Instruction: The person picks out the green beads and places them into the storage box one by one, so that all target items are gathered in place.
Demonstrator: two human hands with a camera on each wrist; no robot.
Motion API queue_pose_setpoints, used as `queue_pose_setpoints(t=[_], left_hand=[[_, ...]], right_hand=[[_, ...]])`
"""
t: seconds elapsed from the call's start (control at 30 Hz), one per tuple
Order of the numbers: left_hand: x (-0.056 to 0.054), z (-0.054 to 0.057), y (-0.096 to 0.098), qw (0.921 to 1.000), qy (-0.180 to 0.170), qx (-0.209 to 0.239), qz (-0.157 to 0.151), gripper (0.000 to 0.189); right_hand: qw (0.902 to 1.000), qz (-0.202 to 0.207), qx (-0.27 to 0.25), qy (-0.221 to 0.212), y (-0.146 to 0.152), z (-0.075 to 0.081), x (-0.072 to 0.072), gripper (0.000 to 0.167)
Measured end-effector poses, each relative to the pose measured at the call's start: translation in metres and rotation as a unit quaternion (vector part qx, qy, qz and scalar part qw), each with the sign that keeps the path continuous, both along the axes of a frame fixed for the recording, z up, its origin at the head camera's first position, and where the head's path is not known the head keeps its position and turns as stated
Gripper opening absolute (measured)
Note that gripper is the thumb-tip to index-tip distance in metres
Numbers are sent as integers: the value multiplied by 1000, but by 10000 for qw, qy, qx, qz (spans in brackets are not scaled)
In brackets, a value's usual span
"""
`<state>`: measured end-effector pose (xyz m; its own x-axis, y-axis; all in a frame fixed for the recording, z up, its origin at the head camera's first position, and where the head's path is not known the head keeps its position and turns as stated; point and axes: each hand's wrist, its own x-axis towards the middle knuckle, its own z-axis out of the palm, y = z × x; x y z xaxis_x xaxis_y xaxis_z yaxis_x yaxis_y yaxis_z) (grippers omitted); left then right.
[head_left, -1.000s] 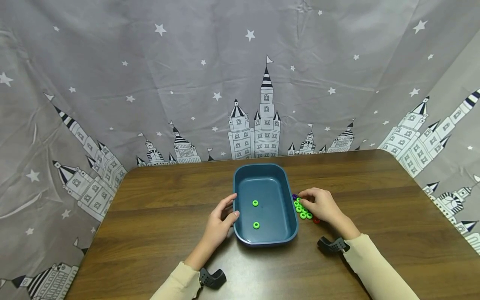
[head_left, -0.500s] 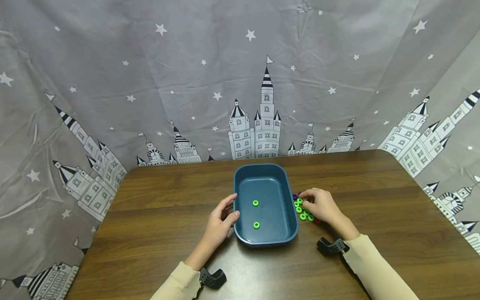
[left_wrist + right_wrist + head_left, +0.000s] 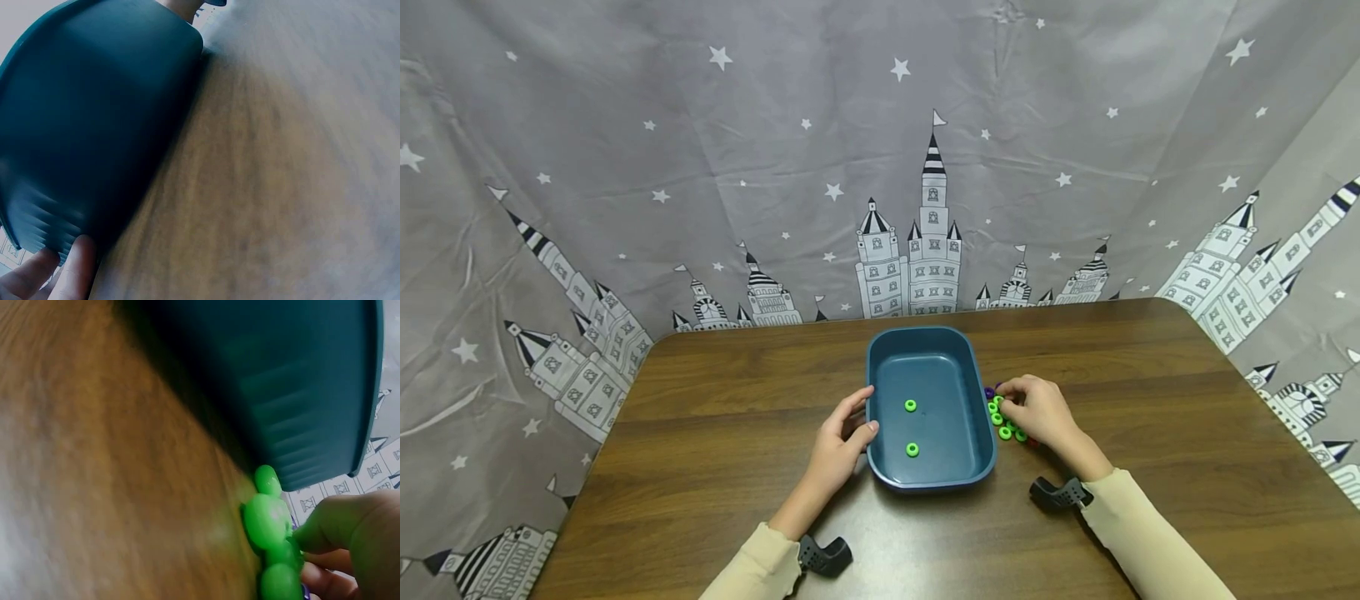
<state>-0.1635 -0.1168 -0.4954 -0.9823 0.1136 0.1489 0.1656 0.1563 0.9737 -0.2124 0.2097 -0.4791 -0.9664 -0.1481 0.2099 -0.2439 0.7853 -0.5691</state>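
Note:
A dark blue rectangular tub [image 3: 928, 333] stands on the table, with two small green rings [image 3: 912, 450] on its floor. My left hand [image 3: 838, 442] touches the tub's left side, thumb by the rim and fingers against the outer wall. In the left wrist view those fingertips [image 3: 78, 256] rest on the ribbed wall. Just right of the tub lies a cluster of green rings [image 3: 1004, 433], with purple rings [image 3: 989, 392] at its far end and a red one partly covered. My right hand [image 3: 1041, 412] bends over the cluster, its thumb against green rings [image 3: 267, 519]; its grip is hidden.
The brown wooden table [image 3: 737, 417] runs around the tub on all sides. A grey curtain [image 3: 760, 167] printed with castles and stars hangs behind it. Dark wrist-camera mounts [image 3: 826, 557] sit under both sleeves, close above the tabletop.
Several green rings at the near end of the cluster have shifted slightly toward me. My right hand has hardly moved, staying over the rings; the left hand and tub hold their place.

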Motion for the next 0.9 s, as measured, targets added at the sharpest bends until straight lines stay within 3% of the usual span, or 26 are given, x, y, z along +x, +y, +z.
queue_pose_setpoints(t=[0.27, 0.9], left_hand=[[-1, 1, 0, 10000, -14, -1, 17, 51], [3, 2, 2, 10000, -46, -50, 12, 51]], right_hand=[[9996, -204, 172, -131, -5, 0, 0, 24], [9996, -131, 220, 90, -3, -5, 4, 18]])
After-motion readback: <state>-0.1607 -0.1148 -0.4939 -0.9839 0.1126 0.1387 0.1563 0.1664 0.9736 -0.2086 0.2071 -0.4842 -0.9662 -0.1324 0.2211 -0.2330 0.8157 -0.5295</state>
